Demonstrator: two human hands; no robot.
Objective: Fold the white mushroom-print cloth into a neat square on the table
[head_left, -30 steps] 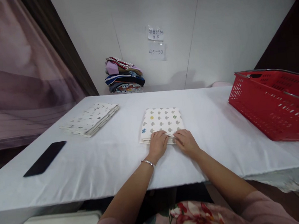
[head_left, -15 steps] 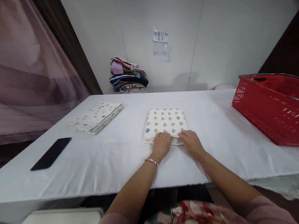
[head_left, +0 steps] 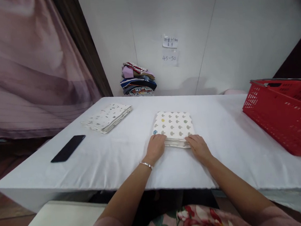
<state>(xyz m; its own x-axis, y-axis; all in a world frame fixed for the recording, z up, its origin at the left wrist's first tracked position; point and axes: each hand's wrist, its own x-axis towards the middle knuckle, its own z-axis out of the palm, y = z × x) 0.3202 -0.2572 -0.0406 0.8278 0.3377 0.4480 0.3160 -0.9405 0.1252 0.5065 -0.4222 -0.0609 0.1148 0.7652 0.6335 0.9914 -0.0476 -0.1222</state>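
Note:
A folded cream cloth with grey tree-like prints and a few coloured motifs lies flat on the white table. At its near left corner, my left hand is closed on the edge, fingers curled over the fabric. My right hand pinches the near right corner in the same way. Between the hands, several stacked layers show along the near edge. The thumbs are mostly hidden. A second folded cloth, white with small dark prints, rests farther left, apart from both hands.
A black phone-like slab lies on the white table at the left. On the right stands a red plastic basket. A pile of folded fabrics sits beyond the far edge, against the wall. A white stool-like surface is below left.
My left hand has slid outward to the cloth's left corner, and the hands are farther apart. More of the layered near edge shows. The whole view has shifted slightly.

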